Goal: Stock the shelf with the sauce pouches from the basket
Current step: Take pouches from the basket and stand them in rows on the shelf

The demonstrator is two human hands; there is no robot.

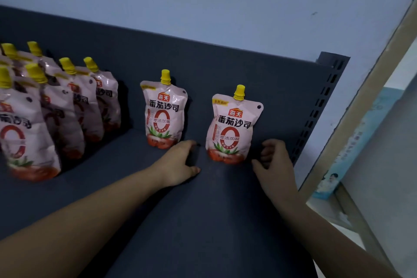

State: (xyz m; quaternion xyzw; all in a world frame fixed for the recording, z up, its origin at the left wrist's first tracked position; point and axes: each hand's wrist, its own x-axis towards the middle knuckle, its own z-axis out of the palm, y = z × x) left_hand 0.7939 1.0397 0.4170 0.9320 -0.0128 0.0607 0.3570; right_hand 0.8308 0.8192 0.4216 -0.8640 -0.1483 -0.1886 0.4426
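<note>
Two pink sauce pouches with yellow caps stand upright against the back panel of the dark blue shelf (203, 221). One pouch (165, 113) is in the middle, the other pouch (233, 130) further right. My left hand (180, 162) rests on the shelf between them, fingers loosely curled, holding nothing. My right hand (274, 165) hovers just right of the right pouch, fingers loosely curled and empty. Neither hand touches a pouch. The basket is out of view.
Several more pouches (56, 110) stand in rows at the left of the shelf. A perforated upright post (320, 106) ends the shelf on the right. Beyond it stands a beige frame (361, 106) with a poster. A pale blue wall lies behind.
</note>
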